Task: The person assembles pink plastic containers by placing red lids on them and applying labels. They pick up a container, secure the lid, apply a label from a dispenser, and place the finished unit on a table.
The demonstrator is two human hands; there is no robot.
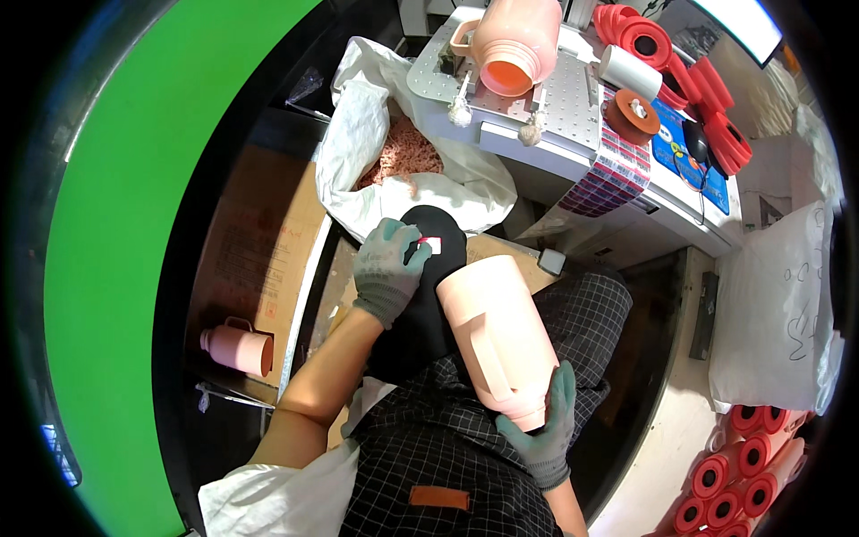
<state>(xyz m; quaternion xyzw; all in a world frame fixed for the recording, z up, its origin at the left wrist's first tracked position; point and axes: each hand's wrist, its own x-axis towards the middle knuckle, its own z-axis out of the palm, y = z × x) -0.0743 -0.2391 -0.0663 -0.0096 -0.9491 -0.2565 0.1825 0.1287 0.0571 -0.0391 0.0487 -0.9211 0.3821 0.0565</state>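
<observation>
The pale pink jug [497, 336] lies tilted across the lap, with the right hand [541, 430] gripping its lower end. Just up-left of the jug, the left hand [386, 268] (gloved, like the other) pinches a small sticker [429, 243] against the jug's black cap [438, 246]. Further up from the jug, a white sack [376, 134] sits beside the counter [573, 98].

A grey perforated bench [573, 94] carries a pink jug [512, 40] and red rolls [640, 36].

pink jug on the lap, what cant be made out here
- Head view: the open end of the pink jug is covered by the right hand.
- The small sticker under the left hand fingers is too small to tell.
- The contents of the white sack blur into pinkish bits.
</observation>
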